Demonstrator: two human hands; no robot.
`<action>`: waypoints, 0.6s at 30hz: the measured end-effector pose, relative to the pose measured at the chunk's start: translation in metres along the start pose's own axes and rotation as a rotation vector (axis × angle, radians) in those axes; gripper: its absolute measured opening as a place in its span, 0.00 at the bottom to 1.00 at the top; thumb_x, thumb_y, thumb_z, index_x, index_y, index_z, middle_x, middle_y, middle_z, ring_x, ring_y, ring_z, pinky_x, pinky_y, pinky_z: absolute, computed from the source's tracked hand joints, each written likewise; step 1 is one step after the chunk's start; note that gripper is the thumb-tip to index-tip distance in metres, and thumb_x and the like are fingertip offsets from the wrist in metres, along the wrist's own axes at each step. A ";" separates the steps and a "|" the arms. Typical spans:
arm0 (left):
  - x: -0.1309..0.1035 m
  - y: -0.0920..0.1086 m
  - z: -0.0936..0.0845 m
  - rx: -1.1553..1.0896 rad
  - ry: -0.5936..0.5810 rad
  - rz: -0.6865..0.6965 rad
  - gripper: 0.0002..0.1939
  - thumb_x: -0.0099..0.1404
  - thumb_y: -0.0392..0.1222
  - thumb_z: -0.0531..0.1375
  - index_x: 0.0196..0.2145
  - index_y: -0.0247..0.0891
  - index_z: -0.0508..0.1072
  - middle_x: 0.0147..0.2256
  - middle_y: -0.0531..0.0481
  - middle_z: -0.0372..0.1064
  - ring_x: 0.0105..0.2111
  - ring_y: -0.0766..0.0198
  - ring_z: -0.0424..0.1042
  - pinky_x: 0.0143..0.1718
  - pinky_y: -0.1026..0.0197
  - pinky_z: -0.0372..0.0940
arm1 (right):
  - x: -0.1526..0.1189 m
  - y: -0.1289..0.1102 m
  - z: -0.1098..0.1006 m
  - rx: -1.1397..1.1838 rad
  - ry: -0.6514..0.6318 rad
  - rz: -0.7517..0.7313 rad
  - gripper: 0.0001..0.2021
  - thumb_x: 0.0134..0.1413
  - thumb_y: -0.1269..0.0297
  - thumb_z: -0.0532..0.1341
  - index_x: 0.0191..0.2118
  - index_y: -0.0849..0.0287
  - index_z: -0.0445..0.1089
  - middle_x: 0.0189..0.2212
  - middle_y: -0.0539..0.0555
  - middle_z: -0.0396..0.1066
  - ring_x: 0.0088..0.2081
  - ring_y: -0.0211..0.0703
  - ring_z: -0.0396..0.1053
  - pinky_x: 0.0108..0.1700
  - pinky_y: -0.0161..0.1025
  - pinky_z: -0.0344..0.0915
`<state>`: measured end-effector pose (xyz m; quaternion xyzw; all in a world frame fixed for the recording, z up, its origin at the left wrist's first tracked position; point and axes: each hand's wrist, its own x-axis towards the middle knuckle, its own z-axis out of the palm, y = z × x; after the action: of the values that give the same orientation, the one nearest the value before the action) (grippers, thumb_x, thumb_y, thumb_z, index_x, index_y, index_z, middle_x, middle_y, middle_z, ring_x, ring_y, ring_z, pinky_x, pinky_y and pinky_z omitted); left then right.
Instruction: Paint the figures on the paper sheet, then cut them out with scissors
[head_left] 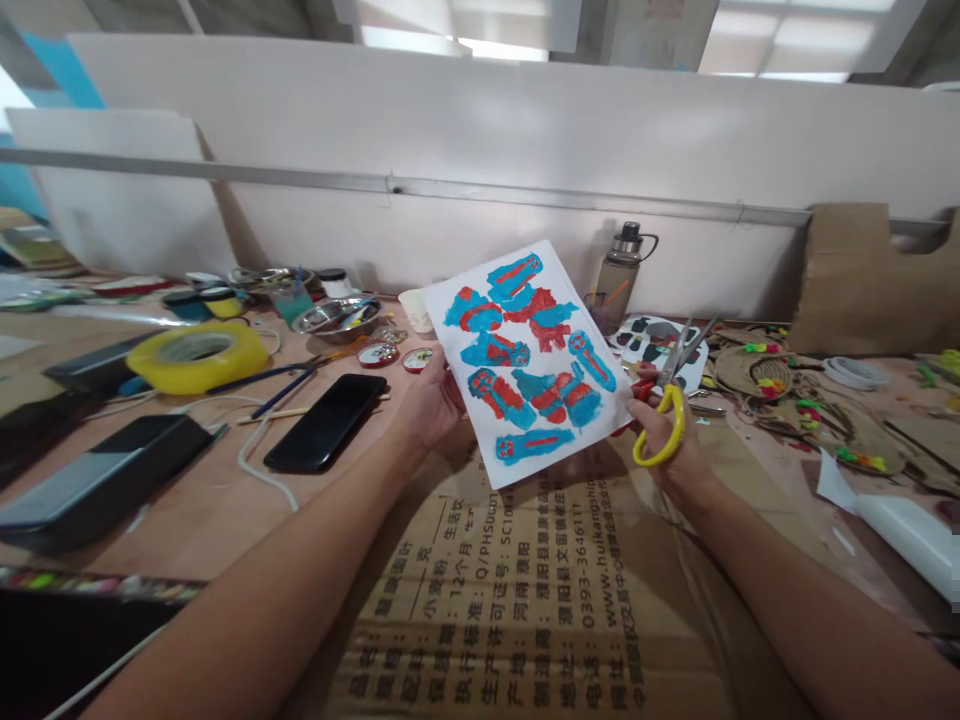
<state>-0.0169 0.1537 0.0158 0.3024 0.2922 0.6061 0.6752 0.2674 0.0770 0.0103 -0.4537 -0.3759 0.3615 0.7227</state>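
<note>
A white sheet [531,362] with several blue and red painted shapes is held up, tilted, above the brown cardboard. My left hand [433,402] grips the sheet's left edge, its fingers partly hidden behind the paper. At the sheet's right edge, my right hand [664,432] is closed round scissors [661,425] with yellow and red handles, and its fingertips also touch the paper. The scissor blades point up and away, slightly apart. Printed characters cover the cardboard [555,600] beneath both arms.
Left: black phone [327,423], yellow tape roll [198,357], dark case [105,480], metal bowl [337,318]. Behind the sheet stands a bottle [621,275]. Another painted sheet [656,345] lies at the back right, beside woven coils [754,372] and a white roll [911,545].
</note>
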 end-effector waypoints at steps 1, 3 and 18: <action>0.000 -0.001 -0.001 0.011 -0.001 -0.014 0.22 0.84 0.51 0.53 0.56 0.36 0.82 0.46 0.43 0.87 0.44 0.53 0.87 0.47 0.55 0.81 | 0.000 0.001 0.000 0.023 0.006 0.025 0.26 0.34 0.64 0.74 0.44 0.52 0.69 0.33 0.46 0.73 0.34 0.41 0.73 0.35 0.37 0.73; 0.000 -0.002 -0.002 0.015 0.001 -0.037 0.22 0.83 0.52 0.54 0.54 0.35 0.83 0.44 0.42 0.87 0.42 0.52 0.87 0.49 0.54 0.80 | 0.000 0.004 0.000 0.054 0.018 0.066 0.27 0.32 0.66 0.75 0.43 0.51 0.69 0.33 0.45 0.73 0.33 0.41 0.73 0.36 0.38 0.75; -0.017 -0.001 0.016 -0.033 -0.057 -0.179 0.40 0.81 0.69 0.43 0.71 0.37 0.72 0.55 0.34 0.83 0.62 0.32 0.77 0.62 0.25 0.71 | -0.010 0.011 0.004 0.113 0.033 0.237 0.27 0.29 0.66 0.75 0.40 0.52 0.67 0.29 0.44 0.73 0.28 0.39 0.74 0.28 0.34 0.74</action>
<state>-0.0056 0.1359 0.0259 0.2809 0.2886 0.5392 0.7396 0.2570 0.0735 -0.0003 -0.4592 -0.2867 0.4573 0.7055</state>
